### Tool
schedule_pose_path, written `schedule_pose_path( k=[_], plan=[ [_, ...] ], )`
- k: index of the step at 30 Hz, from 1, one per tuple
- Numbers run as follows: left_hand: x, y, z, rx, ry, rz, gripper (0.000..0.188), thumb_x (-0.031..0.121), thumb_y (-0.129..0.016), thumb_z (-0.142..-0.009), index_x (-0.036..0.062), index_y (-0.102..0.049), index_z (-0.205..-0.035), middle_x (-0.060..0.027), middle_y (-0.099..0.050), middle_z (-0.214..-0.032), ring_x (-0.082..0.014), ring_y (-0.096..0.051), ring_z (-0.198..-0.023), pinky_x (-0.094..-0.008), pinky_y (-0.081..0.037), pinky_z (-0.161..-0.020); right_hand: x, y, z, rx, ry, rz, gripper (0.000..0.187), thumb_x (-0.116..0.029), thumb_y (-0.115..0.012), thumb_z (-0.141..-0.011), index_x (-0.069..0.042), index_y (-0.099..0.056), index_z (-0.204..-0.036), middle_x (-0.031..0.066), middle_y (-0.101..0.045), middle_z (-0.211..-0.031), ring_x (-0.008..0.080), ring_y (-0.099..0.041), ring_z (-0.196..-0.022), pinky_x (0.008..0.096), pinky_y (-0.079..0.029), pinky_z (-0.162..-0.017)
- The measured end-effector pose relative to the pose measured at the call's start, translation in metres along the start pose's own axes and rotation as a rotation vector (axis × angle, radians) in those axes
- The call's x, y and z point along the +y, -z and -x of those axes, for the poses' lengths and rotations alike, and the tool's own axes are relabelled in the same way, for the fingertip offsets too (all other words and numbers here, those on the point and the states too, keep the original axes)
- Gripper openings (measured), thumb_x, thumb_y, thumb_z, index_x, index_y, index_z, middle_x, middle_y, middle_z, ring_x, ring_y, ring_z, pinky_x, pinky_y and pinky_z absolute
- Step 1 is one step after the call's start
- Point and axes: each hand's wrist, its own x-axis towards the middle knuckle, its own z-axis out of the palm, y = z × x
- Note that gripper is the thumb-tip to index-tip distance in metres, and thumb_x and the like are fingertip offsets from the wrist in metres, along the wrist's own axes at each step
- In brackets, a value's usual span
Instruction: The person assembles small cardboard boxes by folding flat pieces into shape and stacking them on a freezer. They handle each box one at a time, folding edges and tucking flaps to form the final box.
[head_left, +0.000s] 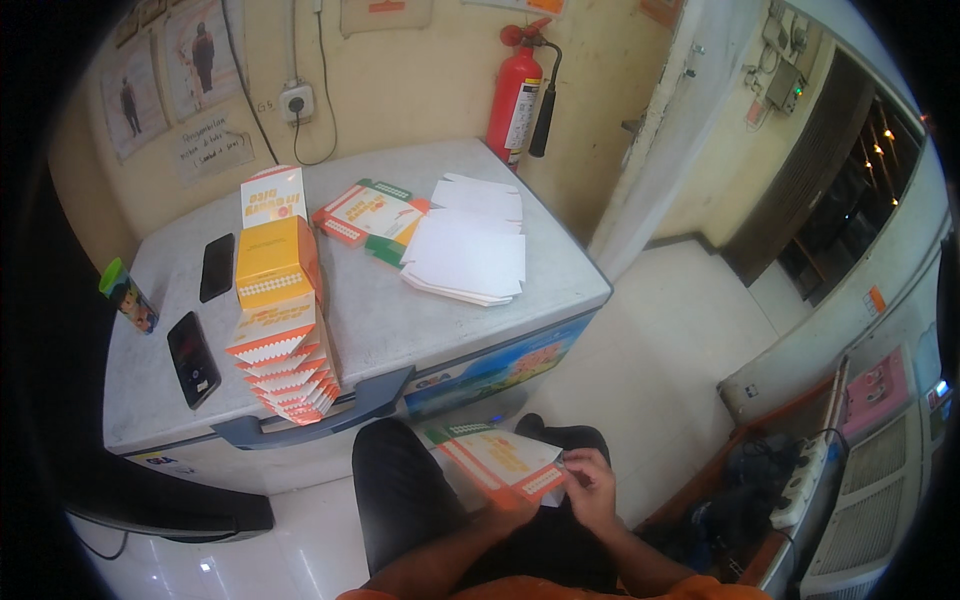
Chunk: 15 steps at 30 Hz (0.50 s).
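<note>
Over my lap lies a flat printed carton (490,455) in orange, white and green, with its right end bent or folded up. My left hand (508,512) grips its near edge, with most of its fingers hidden beneath the card. At the right end, my right hand (590,488) pinches the corner flap between bent fingers. On the grey-white chest freezer lid (400,350) ahead stands a row of folded cartons (285,345), nested into each other. Beyond them are flat printed carton blanks (370,215) and a stack of blanks with white sides up (468,240).
Two dark phones (193,360) and a colourful cup (128,297) sit at the freezer's left. Along its front edge runs a grey handle (320,422). A red fire extinguisher (515,100) hangs on the wall behind. Right of me are a power strip (803,483) and dark clutter.
</note>
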Motion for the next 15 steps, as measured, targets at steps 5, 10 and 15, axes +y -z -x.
schedule_pose_path(
  k=[5, 10, 15],
  plan=[
    [-0.005, -0.005, 0.000, -0.017, -0.040, -0.060, 0.022, 0.016, -0.064, -0.098, 0.0016, -0.066, -0.114, -0.0113, -0.068, -0.108, -0.0251, -0.066, -0.099, -0.0397, -0.053, -0.087, 0.003, 0.006, -0.011, -0.007, -0.030, -0.155, 0.009, 0.004, -0.070, -0.086, 0.002, -0.069, -0.094, 0.0125, -0.059, -0.118, 0.0204, -0.061, -0.105, 0.0320, -0.050, -0.090],
    [-0.008, -0.002, -0.002, -0.026, 0.021, 0.063, 0.021, 0.014, -0.064, -0.098, 0.0016, -0.066, -0.115, -0.0107, -0.068, -0.109, -0.0241, -0.065, -0.100, -0.0389, -0.052, -0.087, 0.004, 0.014, -0.015, -0.154, 0.184, 0.161, 0.013, 0.004, -0.073, -0.083, 0.001, -0.070, -0.095, 0.0137, -0.059, -0.118, 0.0229, -0.062, -0.107, 0.0335, -0.049, -0.094],
    [-0.010, 0.001, -0.006, -0.034, 0.243, 0.388, 0.020, 0.012, -0.064, -0.098, 0.0015, -0.065, -0.116, -0.0102, -0.067, -0.110, -0.0232, -0.065, -0.101, -0.0381, -0.052, -0.088, 0.007, 0.011, -0.014, -0.129, 0.136, 0.042, 0.017, 0.003, -0.073, -0.084, 0.001, -0.071, -0.101, 0.0168, -0.058, -0.124, 0.0255, -0.062, -0.107, 0.0343, -0.050, -0.093]
  ],
)
